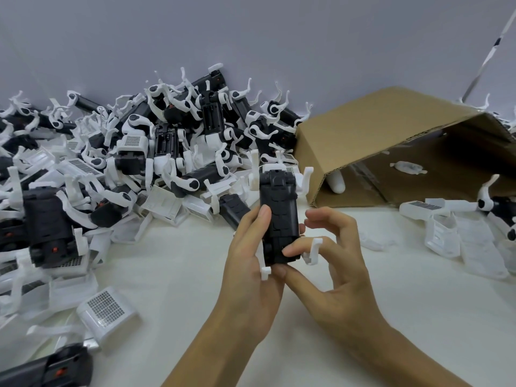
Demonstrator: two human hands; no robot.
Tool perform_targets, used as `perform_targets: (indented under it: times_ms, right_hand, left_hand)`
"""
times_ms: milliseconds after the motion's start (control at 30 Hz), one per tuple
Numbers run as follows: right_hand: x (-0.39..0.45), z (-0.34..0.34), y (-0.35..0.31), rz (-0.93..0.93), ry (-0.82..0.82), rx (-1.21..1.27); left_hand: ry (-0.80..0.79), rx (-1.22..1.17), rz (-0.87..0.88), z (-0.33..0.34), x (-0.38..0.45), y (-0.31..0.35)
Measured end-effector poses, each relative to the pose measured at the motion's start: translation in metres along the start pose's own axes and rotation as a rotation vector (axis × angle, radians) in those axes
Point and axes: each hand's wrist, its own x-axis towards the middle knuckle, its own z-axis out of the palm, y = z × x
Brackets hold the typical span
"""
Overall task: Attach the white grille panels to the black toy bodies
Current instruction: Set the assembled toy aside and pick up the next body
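Observation:
A black toy body (279, 216) with white legs stands upright above the table's middle, held between both hands. My left hand (251, 263) grips its left side, thumb lying up along the edge. My right hand (332, 263) pinches its lower right part with thumb and forefinger, the other fingers curled loosely behind. A loose white grille panel (107, 310) lies on the table at the lower left. More grille panels (418, 208) lie at the right.
A large heap of black-and-white toy bodies (156, 146) and white parts fills the left and back. An open cardboard box (391, 152) lies on its side at the right. Another black body (50, 370) sits at the bottom left corner.

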Motion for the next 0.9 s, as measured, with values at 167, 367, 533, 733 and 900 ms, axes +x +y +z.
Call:
perform_targets:
  times_ms: [167, 367, 533, 733, 900]
  right_hand:
    - [-0.001, 0.000, 0.000, -0.001, 0.009, 0.007]
    - [0.000, 0.001, -0.001, 0.053, 0.054, -0.085]
    - [0.005, -0.003, 0.002, 0.283, 0.143, 0.110]
    - [0.010, -0.009, 0.007, 0.439, 0.341, 0.260]
    - [0.003, -0.007, -0.007, 0.157, 0.181, 0.137]
  left_hand:
    - [-0.013, -0.036, -0.020, 0.000, -0.001, 0.002]
    - [0.011, -0.185, -0.060, -0.001, 0.003, 0.008]
    - [0.031, -0.167, 0.033, -0.008, 0.011, 0.016]
    - [0.111, -0.055, 0.205, -0.007, 0.012, 0.021]
    - [0.163, 0.108, 0.213, -0.007, 0.010, 0.015]
